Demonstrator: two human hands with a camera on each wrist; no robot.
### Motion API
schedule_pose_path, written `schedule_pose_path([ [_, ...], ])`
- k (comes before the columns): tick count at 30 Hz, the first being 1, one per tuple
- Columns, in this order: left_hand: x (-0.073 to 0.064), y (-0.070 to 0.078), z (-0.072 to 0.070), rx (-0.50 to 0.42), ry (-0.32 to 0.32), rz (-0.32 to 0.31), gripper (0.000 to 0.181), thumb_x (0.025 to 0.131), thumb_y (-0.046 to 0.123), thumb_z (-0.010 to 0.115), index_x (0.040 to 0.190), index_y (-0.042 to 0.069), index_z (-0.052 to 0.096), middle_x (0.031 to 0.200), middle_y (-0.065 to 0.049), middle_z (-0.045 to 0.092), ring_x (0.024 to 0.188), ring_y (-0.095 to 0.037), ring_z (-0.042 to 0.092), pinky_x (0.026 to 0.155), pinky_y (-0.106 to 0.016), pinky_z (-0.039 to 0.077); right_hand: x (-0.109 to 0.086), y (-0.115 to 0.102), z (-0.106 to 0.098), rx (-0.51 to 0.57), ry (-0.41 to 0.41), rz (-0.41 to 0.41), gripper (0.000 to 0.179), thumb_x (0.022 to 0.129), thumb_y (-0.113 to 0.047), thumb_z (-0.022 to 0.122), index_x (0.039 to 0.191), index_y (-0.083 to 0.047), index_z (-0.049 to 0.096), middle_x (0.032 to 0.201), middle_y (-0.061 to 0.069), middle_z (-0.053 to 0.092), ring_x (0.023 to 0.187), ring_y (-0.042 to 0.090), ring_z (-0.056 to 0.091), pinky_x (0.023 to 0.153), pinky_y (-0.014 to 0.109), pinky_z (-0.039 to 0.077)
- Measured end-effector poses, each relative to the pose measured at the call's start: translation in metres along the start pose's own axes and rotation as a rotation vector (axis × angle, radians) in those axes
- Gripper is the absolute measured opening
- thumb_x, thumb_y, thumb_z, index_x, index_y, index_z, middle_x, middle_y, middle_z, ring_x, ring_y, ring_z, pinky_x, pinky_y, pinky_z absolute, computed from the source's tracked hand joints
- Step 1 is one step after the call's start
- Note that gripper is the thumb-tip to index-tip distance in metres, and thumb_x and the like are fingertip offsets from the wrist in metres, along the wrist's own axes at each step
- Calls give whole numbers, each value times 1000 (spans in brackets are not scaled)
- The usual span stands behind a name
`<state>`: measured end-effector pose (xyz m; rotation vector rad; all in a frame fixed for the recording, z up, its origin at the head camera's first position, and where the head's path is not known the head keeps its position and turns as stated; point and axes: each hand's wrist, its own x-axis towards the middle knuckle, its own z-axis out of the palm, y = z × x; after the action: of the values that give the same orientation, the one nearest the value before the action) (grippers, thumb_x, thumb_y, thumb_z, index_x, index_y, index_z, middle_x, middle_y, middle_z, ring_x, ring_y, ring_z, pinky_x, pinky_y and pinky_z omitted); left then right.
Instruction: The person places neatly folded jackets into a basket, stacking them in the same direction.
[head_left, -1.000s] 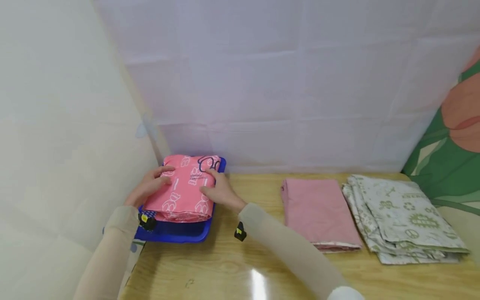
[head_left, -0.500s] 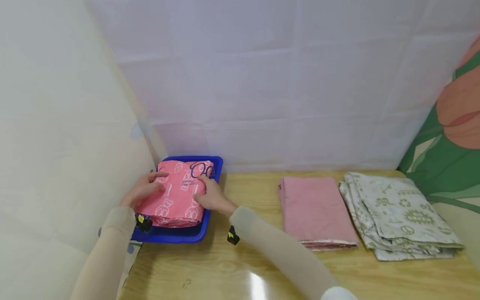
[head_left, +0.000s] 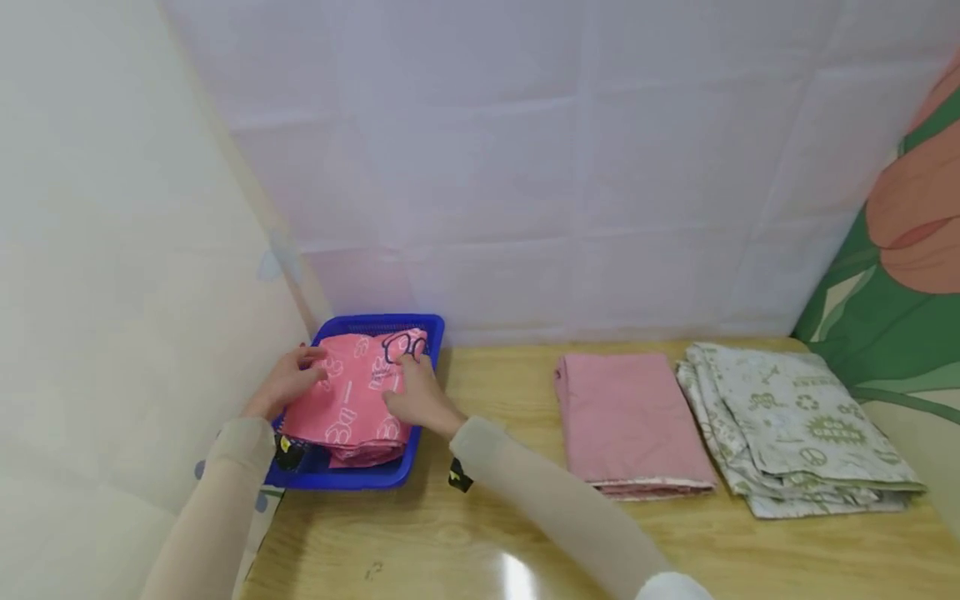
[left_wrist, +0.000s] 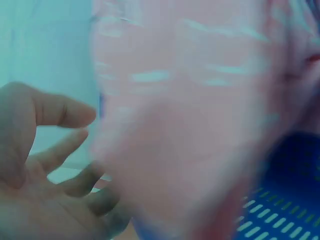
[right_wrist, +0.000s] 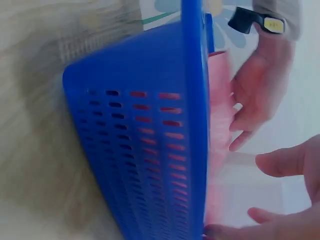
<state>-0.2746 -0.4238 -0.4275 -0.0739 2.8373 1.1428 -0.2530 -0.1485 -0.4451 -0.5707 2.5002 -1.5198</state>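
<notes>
A folded pink cloth [head_left: 347, 398] with white cartoon outlines lies inside a blue plastic basket [head_left: 341, 481] at the left in the head view. My left hand [head_left: 283, 382] is at the cloth's left edge. Its fingers look relaxed and spread in the left wrist view, beside the blurred cloth [left_wrist: 165, 125]. Over the right part of the cloth is my right hand [head_left: 422, 393], fingertips on its top. The right wrist view shows its thumb [right_wrist: 285, 161] and fingers apart, with pink fabric behind the slotted basket wall [right_wrist: 145, 160].
A plain pink folded cloth [head_left: 630, 421] lies on the wooden table [head_left: 450, 533], right of the basket. Beside it sits a folded white cloth with green print [head_left: 802, 425]. Hanging sheets [head_left: 465, 167] stand close behind the table and along the basket's left side.
The patterned pink cloth has sunk down and toward me into the basket, both hands moving with it. More of the basket's far rim now shows. The head view has shifted slightly.
</notes>
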Motion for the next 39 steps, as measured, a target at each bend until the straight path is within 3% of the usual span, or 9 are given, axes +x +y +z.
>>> schedule_pose_path([
  [2, -1, 3, 0, -2, 41, 22, 59, 100, 8, 58, 153, -11, 43, 159, -43, 38, 151, -58, 33, 123, -66, 32, -3, -1, 0, -48, 17, -26, 63, 97, -16, 74, 154, -3, 52, 163, 18, 43, 146, 31, 50, 118, 40, 48],
  [6, -4, 10, -1, -16, 81, 44, 61, 100, 9, 59, 155, -10, 42, 156, -41, 44, 149, -60, 35, 124, -69, 30, -7, -2, 0, -55, 12, -57, 62, 98, -17, 73, 154, -2, 52, 158, 17, 47, 144, 31, 51, 119, 43, 47],
  [12, -5, 20, 2, -5, 55, 54, 63, 102, 9, 59, 158, -11, 38, 159, -38, 43, 151, -55, 36, 126, -64, 31, -8, -2, 0, -30, 4, -56, 63, 97, -17, 75, 154, -4, 52, 155, 16, 52, 140, 29, 53, 116, 42, 49],
  [19, -6, 26, 9, 10, 58, 87, 62, 102, 8, 61, 156, -13, 39, 156, -39, 45, 149, -56, 39, 125, -65, 31, -12, -5, -10, -19, 6, -69, 63, 97, -19, 76, 154, -5, 53, 153, 14, 56, 139, 29, 55, 117, 44, 49],
  [26, -16, 39, 16, 18, 49, 47, 62, 106, 17, 62, 159, -6, 39, 159, -35, 45, 149, -54, 40, 123, -67, 33, -18, 5, -25, 12, -24, -95, 58, 99, -20, 75, 151, -5, 54, 149, 14, 59, 131, 33, 60, 106, 40, 56],
  [30, -22, 46, 23, 29, 36, 36, 62, 107, 21, 62, 160, -2, 40, 159, -33, 45, 144, -54, 45, 117, -68, 41, -22, 15, -35, 41, -22, -121, 52, 100, -17, 73, 147, -5, 56, 147, 17, 58, 131, 37, 62, 106, 39, 57],
  [39, -25, 55, 43, -13, 63, 75, 56, 107, 19, 63, 157, 1, 45, 158, -28, 49, 133, -49, 60, 100, -53, 59, -26, 26, -54, 80, 9, -131, 51, 97, -12, 75, 144, -2, 58, 142, 21, 62, 125, 41, 64, 103, 39, 58],
])
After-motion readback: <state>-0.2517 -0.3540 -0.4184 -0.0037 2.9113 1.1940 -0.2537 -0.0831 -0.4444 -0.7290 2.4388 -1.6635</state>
